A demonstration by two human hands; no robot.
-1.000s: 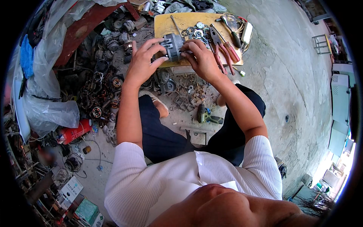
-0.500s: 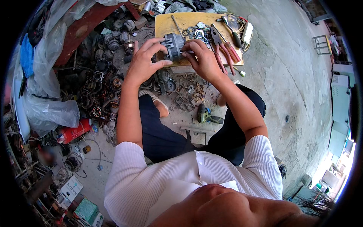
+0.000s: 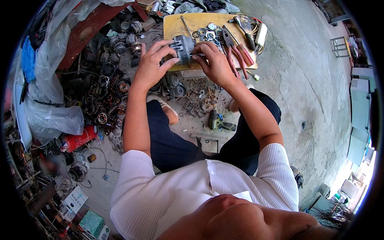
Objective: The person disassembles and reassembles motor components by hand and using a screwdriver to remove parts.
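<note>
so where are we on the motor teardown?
Done: washers and rings already lie loose on the yellow table. In hand: left hand and right hand grip the grey motor, its housing unopened. Left: pliers and screwdriver lie untouched.

motor (image 3: 183, 49): dull grey ribbed metal. worktop (image 3: 176, 28): worn matt yellow wood. pliers (image 3: 237, 50): glossy red plastic grips. floor (image 3: 304, 88): rough stained concrete.
</note>
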